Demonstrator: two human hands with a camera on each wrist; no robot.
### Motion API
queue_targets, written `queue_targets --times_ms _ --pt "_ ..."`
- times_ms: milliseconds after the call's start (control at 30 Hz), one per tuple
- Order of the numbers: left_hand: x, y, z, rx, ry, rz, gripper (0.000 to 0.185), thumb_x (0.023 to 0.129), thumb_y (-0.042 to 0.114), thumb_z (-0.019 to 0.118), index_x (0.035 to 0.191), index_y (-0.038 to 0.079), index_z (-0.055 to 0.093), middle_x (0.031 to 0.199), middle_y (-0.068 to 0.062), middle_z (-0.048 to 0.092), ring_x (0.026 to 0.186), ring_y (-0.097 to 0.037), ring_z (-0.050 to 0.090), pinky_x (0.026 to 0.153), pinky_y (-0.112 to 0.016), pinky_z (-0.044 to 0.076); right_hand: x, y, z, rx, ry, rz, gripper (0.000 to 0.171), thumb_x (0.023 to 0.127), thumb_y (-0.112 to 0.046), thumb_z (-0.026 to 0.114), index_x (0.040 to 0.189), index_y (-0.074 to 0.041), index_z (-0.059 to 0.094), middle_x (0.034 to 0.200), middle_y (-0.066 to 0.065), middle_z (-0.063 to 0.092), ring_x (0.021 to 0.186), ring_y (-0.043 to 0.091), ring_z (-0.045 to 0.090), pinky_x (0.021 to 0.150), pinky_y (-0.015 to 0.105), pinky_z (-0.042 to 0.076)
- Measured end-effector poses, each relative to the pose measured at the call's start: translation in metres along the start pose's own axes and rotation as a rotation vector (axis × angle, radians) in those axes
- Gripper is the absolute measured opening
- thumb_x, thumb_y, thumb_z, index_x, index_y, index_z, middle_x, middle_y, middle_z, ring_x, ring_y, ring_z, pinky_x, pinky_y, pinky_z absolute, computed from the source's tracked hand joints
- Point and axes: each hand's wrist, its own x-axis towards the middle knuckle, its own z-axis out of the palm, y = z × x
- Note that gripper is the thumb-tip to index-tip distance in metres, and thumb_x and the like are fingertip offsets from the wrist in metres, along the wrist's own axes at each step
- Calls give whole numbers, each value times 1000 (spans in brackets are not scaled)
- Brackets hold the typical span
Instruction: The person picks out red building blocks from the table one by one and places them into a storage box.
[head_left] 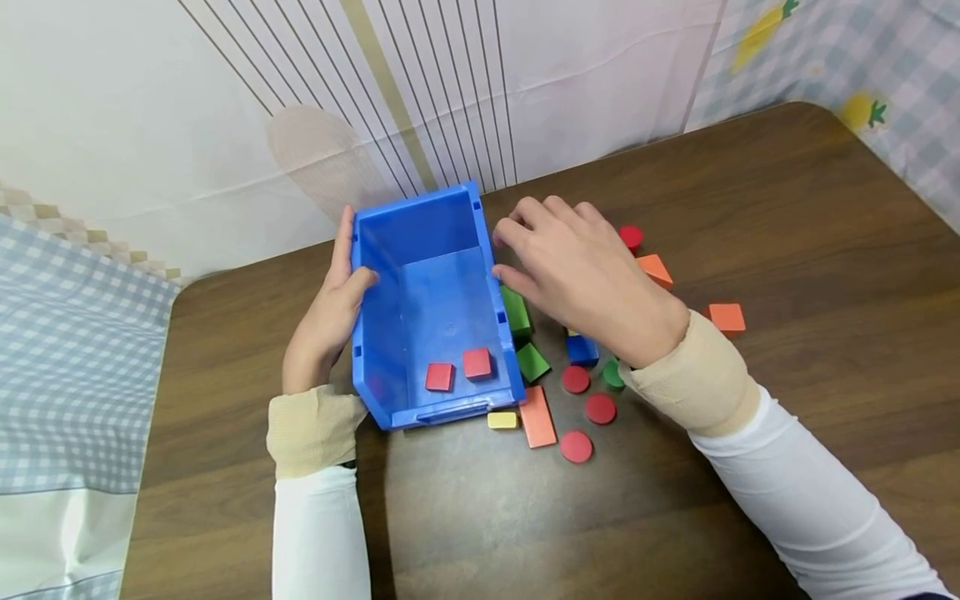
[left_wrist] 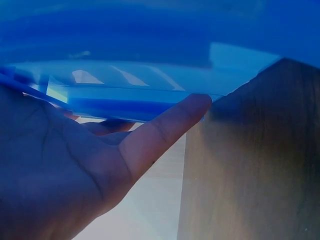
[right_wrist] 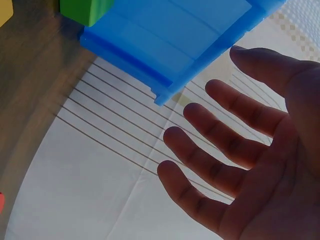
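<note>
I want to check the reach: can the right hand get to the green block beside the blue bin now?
Probably yes: the right hand hovers open just above the green block, with nothing between them.

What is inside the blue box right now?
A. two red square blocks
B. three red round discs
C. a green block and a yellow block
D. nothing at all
A: two red square blocks lie on the floor of the blue bin, near its front wall; the other pieces are outside on the table.
</note>
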Motion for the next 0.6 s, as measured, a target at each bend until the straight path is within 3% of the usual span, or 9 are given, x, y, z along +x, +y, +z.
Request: queue_targets --times_ms 600 --pt "7 3 0 6 11 -9 85 101 9 34 169 35 -11 176 14 -12 163 -19 -5 129 -55 9 3 25 -10 45 -24 80 32 98 -28 76 122 -7 72 121 16 68 112 39 63 89 55 53"
